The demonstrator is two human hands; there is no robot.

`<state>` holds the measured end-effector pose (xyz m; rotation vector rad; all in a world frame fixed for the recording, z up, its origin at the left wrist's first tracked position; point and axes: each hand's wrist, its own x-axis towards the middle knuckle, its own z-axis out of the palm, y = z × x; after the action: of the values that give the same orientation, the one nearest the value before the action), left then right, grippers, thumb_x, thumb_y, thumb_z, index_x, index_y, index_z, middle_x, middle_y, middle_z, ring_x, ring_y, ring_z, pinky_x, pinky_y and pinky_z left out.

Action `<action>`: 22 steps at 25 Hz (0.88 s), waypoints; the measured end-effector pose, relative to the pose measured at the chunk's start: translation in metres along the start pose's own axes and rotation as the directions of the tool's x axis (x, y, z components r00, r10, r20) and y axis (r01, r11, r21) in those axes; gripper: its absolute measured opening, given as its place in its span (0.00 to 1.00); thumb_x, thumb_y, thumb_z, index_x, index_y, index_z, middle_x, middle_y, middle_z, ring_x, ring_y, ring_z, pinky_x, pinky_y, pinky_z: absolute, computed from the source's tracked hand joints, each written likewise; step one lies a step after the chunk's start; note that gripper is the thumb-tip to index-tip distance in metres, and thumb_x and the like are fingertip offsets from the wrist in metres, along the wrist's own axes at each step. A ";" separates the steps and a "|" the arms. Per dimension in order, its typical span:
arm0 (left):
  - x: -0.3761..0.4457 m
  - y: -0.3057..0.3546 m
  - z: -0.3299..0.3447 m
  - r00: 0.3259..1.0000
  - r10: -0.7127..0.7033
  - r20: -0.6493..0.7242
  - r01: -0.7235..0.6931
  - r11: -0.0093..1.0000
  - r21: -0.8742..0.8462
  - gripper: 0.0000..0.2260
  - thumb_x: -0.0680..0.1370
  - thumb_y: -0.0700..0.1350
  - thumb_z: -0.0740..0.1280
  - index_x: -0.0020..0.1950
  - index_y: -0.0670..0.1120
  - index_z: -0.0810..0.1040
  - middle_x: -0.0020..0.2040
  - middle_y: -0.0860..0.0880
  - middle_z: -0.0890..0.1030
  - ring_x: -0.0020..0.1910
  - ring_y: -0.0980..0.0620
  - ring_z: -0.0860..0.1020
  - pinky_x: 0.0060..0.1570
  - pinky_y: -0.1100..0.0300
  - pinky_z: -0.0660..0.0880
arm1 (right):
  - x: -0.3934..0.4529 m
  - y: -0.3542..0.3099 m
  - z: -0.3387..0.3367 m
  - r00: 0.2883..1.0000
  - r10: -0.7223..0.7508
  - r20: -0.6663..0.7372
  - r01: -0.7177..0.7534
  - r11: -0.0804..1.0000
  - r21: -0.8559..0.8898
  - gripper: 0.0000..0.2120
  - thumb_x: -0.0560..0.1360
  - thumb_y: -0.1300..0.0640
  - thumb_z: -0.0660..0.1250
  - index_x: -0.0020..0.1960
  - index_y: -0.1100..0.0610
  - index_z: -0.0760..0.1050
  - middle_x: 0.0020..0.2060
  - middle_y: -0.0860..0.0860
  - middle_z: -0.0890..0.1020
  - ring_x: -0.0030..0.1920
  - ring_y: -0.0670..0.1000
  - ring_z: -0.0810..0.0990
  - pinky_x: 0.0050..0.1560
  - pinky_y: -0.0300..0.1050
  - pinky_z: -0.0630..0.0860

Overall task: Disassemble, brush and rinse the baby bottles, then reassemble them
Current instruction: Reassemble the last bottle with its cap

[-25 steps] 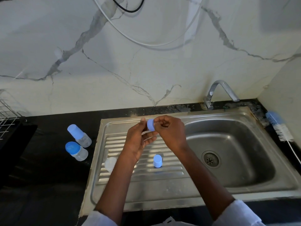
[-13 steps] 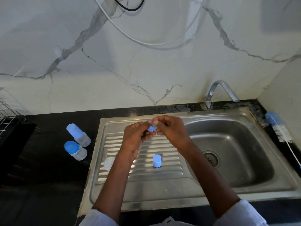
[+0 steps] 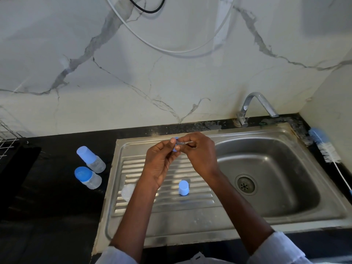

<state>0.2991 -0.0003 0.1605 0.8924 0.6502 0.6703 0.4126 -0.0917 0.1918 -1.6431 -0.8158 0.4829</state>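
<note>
Two white sleeves (image 3: pixel 274 250) reach in over the near edge of a black table (image 3: pixel 47 216), which carries a steel sink (image 3: pixel 190 221) with a ribbed drainboard. On the drainboard stand a blue cap (image 3: pixel 183 188) and a clear bottle (image 3: pixel 128 192) beside the left forearm. Above them, the left hand (image 3: pixel 162 161) pinches a blue ring (image 3: pixel 176 139) while the right hand (image 3: pixel 200 151) pinches a clear teat (image 3: pixel 180 143) at it, each grip tightly curled. Left of the sink lie two capped bottles (image 3: pixel 89 169). Farther right, a brush (image 3: pixel 326 147) rests by the basin. Behind, a tap (image 3: pixel 255 105) stands against a marbled wall (image 3: pixel 171 73), where cables (image 3: pixel 171 50) hang.
</note>
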 end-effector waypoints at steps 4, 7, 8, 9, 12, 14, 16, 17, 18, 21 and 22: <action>0.002 -0.001 0.006 0.997 0.073 -0.015 -0.071 0.995 0.067 0.12 0.76 0.48 0.75 0.51 0.39 0.87 0.56 0.38 0.86 0.55 0.46 0.85 0.52 0.60 0.81 | -0.001 -0.001 0.002 0.996 -0.024 -0.086 0.012 0.990 -0.143 0.02 0.73 0.53 0.77 0.44 0.46 0.86 0.43 0.41 0.83 0.43 0.39 0.82 0.41 0.31 0.75; 0.003 -0.004 0.007 1.000 -0.003 -0.027 0.001 0.997 -0.079 0.16 0.73 0.46 0.77 0.56 0.36 0.84 0.55 0.38 0.85 0.55 0.46 0.85 0.54 0.59 0.81 | -0.003 -0.003 0.007 0.986 -0.064 -0.151 0.026 0.970 -0.241 0.03 0.75 0.51 0.74 0.43 0.48 0.84 0.42 0.42 0.81 0.43 0.40 0.80 0.43 0.35 0.74; 0.002 -0.005 0.007 1.000 -0.006 -0.009 0.005 0.995 -0.095 0.16 0.73 0.45 0.77 0.56 0.36 0.84 0.55 0.38 0.85 0.56 0.45 0.84 0.56 0.58 0.81 | -0.005 -0.004 0.009 0.983 -0.064 -0.173 0.023 0.973 -0.231 0.04 0.75 0.51 0.74 0.42 0.49 0.83 0.42 0.42 0.81 0.44 0.40 0.80 0.43 0.36 0.74; 0.002 -0.008 0.007 1.000 0.021 0.009 -0.020 0.997 -0.074 0.16 0.73 0.43 0.78 0.57 0.37 0.83 0.55 0.37 0.85 0.56 0.44 0.84 0.58 0.56 0.81 | -0.006 -0.005 0.010 0.979 -0.056 -0.194 0.016 0.979 -0.202 0.04 0.75 0.51 0.74 0.42 0.49 0.82 0.43 0.42 0.80 0.44 0.40 0.80 0.45 0.36 0.74; 0.001 -0.009 0.009 0.985 0.167 0.039 -0.169 0.983 0.065 0.16 0.70 0.44 0.81 0.55 0.42 0.84 0.55 0.36 0.85 0.55 0.42 0.83 0.60 0.50 0.80 | -0.007 -0.007 0.009 0.968 0.037 -0.248 -0.060 0.995 -0.086 0.07 0.75 0.50 0.75 0.39 0.50 0.81 0.40 0.43 0.83 0.44 0.41 0.81 0.46 0.40 0.76; 0.001 -0.008 0.007 0.974 0.225 0.034 -0.228 0.966 0.123 0.16 0.69 0.46 0.82 0.54 0.44 0.84 0.54 0.35 0.85 0.54 0.39 0.83 0.61 0.45 0.80 | -0.005 -0.009 0.008 0.965 0.094 -0.246 -0.108 0.993 -0.045 0.12 0.75 0.46 0.74 0.38 0.51 0.81 0.35 0.45 0.83 0.40 0.44 0.82 0.44 0.44 0.78; 0.000 -0.008 0.006 0.966 0.259 0.022 -0.260 0.955 0.144 0.18 0.70 0.49 0.82 0.55 0.43 0.85 0.53 0.36 0.85 0.52 0.38 0.83 0.60 0.44 0.80 | -0.003 -0.010 0.007 0.964 0.087 -0.251 -0.100 0.994 -0.041 0.13 0.76 0.46 0.74 0.37 0.51 0.80 0.34 0.44 0.83 0.40 0.44 0.82 0.43 0.43 0.78; -0.001 -0.009 0.006 0.963 0.269 0.015 -0.268 0.951 0.153 0.18 0.71 0.50 0.81 0.56 0.43 0.85 0.52 0.36 0.86 0.52 0.38 0.84 0.60 0.45 0.80 | -0.002 -0.010 0.007 0.964 0.075 -0.257 -0.090 0.995 -0.044 0.12 0.76 0.46 0.74 0.37 0.51 0.80 0.35 0.43 0.82 0.40 0.43 0.82 0.42 0.41 0.76; -0.001 -0.011 0.006 0.961 0.276 0.006 -0.273 0.948 0.162 0.18 0.72 0.50 0.80 0.56 0.42 0.85 0.52 0.36 0.86 0.52 0.37 0.84 0.59 0.45 0.81 | -0.003 -0.009 0.007 0.965 0.062 -0.255 -0.078 0.995 -0.054 0.12 0.76 0.46 0.74 0.37 0.50 0.79 0.35 0.42 0.82 0.41 0.42 0.81 0.41 0.39 0.75; -0.001 -0.016 0.008 0.960 0.276 -0.043 -0.267 0.952 0.152 0.14 0.77 0.48 0.77 0.55 0.39 0.85 0.50 0.36 0.86 0.50 0.39 0.85 0.57 0.46 0.81 | -0.004 -0.008 0.009 0.977 -0.022 -0.213 -0.010 0.989 -0.147 0.11 0.77 0.49 0.72 0.37 0.50 0.78 0.36 0.44 0.80 0.42 0.42 0.79 0.40 0.31 0.70; -0.001 -0.017 0.008 0.965 0.259 -0.052 -0.250 0.959 0.133 0.12 0.77 0.47 0.75 0.54 0.38 0.85 0.49 0.36 0.86 0.49 0.40 0.85 0.55 0.47 0.82 | -0.003 -0.007 0.008 0.979 -0.039 -0.202 0.005 0.986 -0.166 0.11 0.78 0.51 0.72 0.38 0.50 0.77 0.37 0.44 0.80 0.42 0.43 0.79 0.39 0.30 0.68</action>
<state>0.3085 -0.0124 0.1502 1.0848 0.6499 0.9020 0.4030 -0.0879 0.1967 -1.8006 -0.7348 0.2297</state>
